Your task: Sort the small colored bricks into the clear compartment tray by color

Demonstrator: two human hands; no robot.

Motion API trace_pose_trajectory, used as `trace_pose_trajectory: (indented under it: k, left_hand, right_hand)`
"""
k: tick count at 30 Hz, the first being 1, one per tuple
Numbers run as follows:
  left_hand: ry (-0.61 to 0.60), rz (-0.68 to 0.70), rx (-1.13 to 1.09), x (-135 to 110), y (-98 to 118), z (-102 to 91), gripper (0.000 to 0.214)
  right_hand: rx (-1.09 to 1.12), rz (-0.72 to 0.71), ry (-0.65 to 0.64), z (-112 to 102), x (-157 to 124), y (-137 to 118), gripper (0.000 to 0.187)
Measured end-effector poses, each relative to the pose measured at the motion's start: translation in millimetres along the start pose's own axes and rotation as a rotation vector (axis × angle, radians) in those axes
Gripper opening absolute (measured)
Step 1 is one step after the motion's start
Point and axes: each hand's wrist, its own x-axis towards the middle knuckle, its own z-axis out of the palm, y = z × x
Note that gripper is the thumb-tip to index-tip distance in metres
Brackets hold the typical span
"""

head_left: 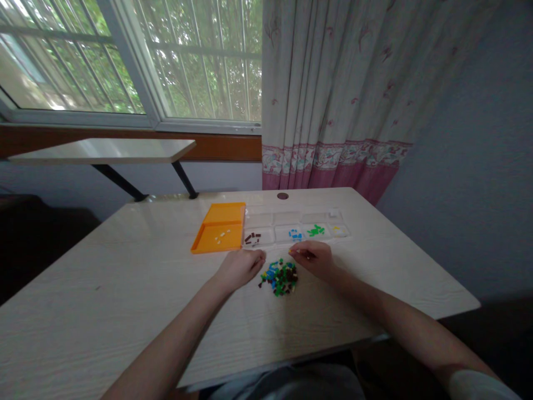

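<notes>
A mixed pile of small building bricks point(282, 279), in green, blue, dark brown, yellow and cream, lies on the table between my hands. My left hand point(244, 268) is closed at the pile's left edge, fingers curled; whatever it may hold is hidden. To the pile's upper right, my right hand point(314, 256) pinches what looks like a small yellow brick point(290, 251) at the fingertips. Just beyond it is a clear compartment tray point(272, 226). Its near row holds dark brown bricks point(252, 239), blue bricks point(295, 235), green bricks point(316, 230) and a few yellow bricks point(336, 228).
An orange tray point(205, 226) with two sections joins the clear tray's left side; several cream bricks point(222, 237) lie in its near section. A raised white shelf point(104, 150) stands at the table's back left. Behind are a window and a curtain point(333, 111).
</notes>
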Motion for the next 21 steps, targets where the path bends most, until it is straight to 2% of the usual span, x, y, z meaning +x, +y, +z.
trace_pose_trajectory:
  k: [12, 21]
  left_hand:
    - [-0.012, 0.154, -0.095, 1.2, 2.3, 5.3, 0.025]
    - [-0.003, 0.165, -0.097, 0.5, 5.3, 1.7, 0.025]
  right_hand:
    - [-0.033, 0.029, -0.007, 0.0, 0.5, 3.4, 0.019]
    - [-0.082, 0.018, 0.012, -0.2, 0.3, 3.0, 0.021]
